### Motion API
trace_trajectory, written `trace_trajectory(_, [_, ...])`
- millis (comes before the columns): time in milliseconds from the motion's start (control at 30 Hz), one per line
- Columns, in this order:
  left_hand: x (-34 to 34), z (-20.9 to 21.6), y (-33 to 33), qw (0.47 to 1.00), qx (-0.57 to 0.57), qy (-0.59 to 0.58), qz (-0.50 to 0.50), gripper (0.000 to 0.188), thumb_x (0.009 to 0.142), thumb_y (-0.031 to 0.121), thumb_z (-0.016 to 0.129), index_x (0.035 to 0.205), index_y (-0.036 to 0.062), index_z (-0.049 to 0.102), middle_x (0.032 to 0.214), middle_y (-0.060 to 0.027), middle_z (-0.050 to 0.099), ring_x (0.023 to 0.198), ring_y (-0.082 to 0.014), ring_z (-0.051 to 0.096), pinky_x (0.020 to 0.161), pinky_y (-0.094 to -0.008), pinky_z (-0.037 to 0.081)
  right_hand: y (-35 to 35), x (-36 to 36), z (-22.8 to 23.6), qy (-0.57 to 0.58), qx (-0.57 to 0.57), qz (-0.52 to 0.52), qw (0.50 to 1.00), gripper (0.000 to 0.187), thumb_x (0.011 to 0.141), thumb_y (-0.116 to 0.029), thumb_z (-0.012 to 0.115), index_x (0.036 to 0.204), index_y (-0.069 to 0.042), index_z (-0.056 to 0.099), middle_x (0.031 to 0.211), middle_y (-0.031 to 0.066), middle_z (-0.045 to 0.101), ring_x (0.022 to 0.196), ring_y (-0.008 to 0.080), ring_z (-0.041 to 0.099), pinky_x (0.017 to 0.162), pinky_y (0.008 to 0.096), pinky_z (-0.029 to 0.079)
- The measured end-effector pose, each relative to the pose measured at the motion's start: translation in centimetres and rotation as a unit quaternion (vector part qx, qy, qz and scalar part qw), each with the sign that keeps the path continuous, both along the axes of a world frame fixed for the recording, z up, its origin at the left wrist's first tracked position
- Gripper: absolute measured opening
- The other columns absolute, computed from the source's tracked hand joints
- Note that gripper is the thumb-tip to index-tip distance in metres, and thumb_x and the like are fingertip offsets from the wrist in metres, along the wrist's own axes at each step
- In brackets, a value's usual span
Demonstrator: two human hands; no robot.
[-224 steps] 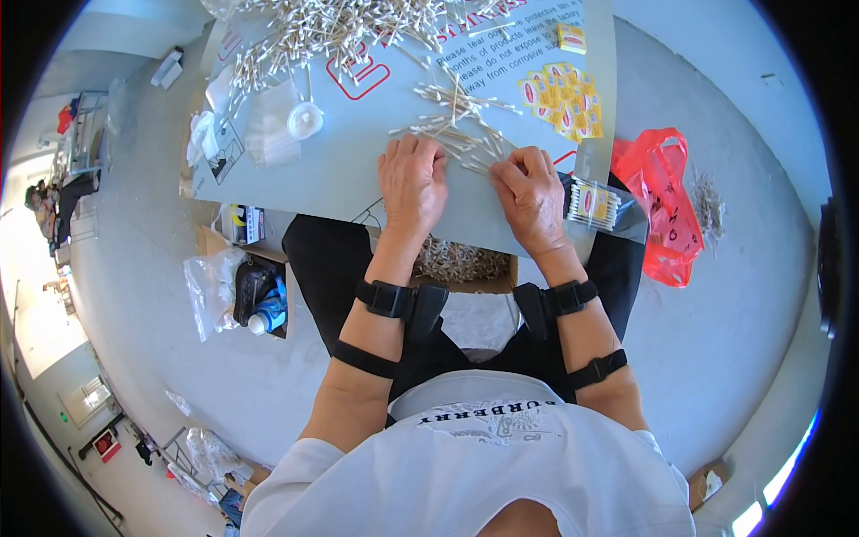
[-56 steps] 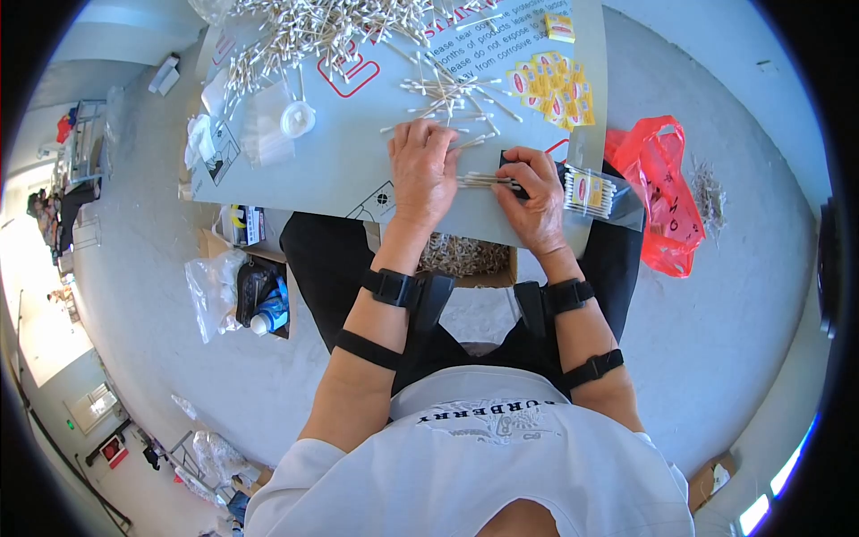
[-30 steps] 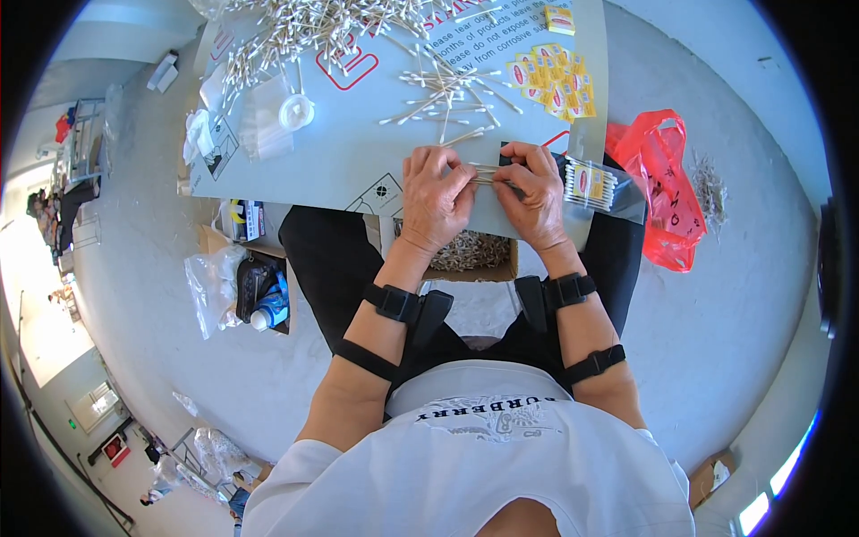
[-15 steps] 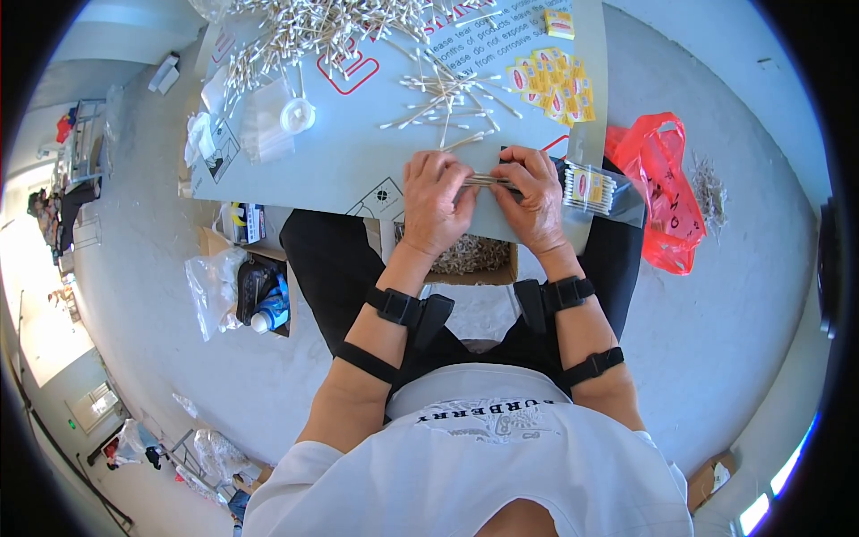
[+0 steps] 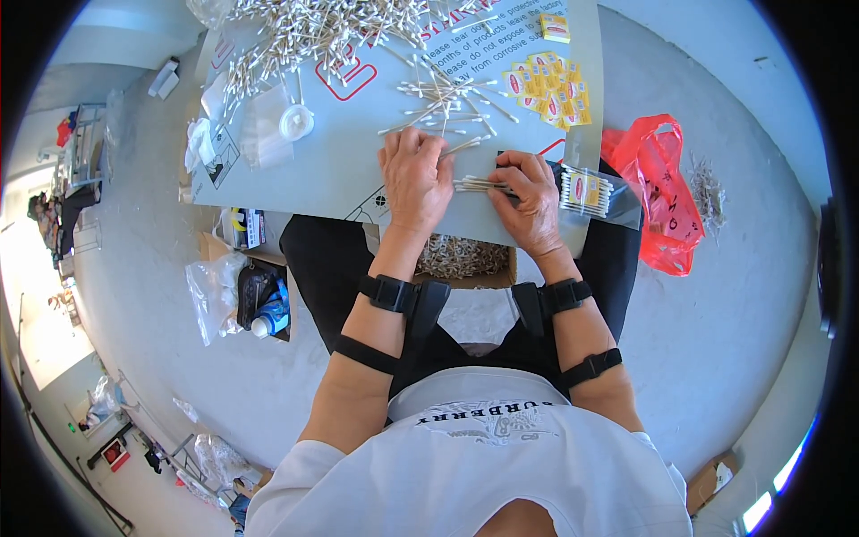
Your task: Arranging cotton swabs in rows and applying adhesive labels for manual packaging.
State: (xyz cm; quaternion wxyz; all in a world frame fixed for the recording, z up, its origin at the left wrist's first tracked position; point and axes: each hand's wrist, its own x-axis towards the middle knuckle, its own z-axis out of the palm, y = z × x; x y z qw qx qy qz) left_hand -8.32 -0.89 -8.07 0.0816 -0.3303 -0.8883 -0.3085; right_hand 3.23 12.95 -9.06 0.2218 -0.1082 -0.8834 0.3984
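My right hand (image 5: 533, 204) is closed around a small bunch of cotton swabs (image 5: 478, 184), whose white tips stick out to the left. My left hand (image 5: 415, 181) is apart from that bunch, palm down, fingers bent over the table with the thumb spread from them. Its fingertips are partly hidden beside the near end of a loose pile of cotton swabs (image 5: 449, 100). Right of my right hand, a clear bag (image 5: 626, 208) holds a row of packed swabs with a yellow label card (image 5: 585, 189) on them.
A large heap of swabs (image 5: 331, 36) covers the table's (image 5: 349, 161) far side. Yellow cards (image 5: 553, 88) lie at the right, clear bags (image 5: 267, 134) and a round white lid (image 5: 296, 123) at the left. A swab-filled box (image 5: 465, 257) sits below; a red bag (image 5: 658, 192) is on the right.
My left hand has left the bunch and moved left and slightly away from me, toward the loose swabs. My right hand keeps hold of the bunch, now more exposed.
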Motion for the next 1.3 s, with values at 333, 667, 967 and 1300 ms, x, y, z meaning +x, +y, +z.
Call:
trace_trajectory(333, [0.2,0.0,0.4,0.998,0.045,0.025,-0.026,0.014,0.07,0.004,0.072,0.079,0.0104,0.062,0.083,-0.002,0.055,0.09,-0.0264,0.052,0.079,-0.0382,0.039,0.1,0.0,0.0,0.003,0.009,0.002,1.0,0.02,0.066,-0.005,0.071,0.085,-0.004,0.064,0.103,0.008,0.06,0.097,0.0291,0.056,0.085,0.0402,0.045])
trace_trajectory(667, [0.5,-0.4,0.3,0.999,0.041,0.007,-0.026,0.018,0.068,0.005,0.073,0.082,0.0105,0.063,0.084,-0.0026,0.055,0.089,-0.0263,0.052,0.079,-0.0394,0.039,-0.1,0.1,-0.2,0.016,-0.032,-0.026,0.999,0.023,0.063,-0.002,0.072,0.079,-0.005,0.057,0.104,0.01,0.059,0.097,0.0317,0.056,0.084,0.0404,0.046])
trace_trajectory(967, [-0.3,-0.3,0.7,1.0,-0.008,-0.002,-0.023,0.014,0.07,0.006,0.073,0.079,0.01,0.064,0.084,-0.0027,0.056,0.092,-0.0267,0.052,0.08,-0.0398,0.039,-0.1,0.0,0.0,0.016,-0.019,-0.031,0.999,0.028,0.063,-0.002,0.072,0.088,-0.004,0.059,0.105,0.0111,0.058,0.098,0.0324,0.056,0.085,0.041,0.047])
trace_trajectory(1300, [1.4,-0.6,1.5,0.996,0.039,0.002,-0.076,0.016,0.066,0.005,0.071,0.076,0.0088,0.059,0.084,-0.0051,0.054,0.089,-0.0288,0.051,0.077,-0.0408,0.039,-0.2,-0.2,0.1,0.015,0.023,-0.027,0.999,0.034,0.065,-0.005,0.074,0.098,-0.004,0.065,0.104,0.0103,0.058,0.096,0.0302,0.056,0.083,0.0398,0.048])
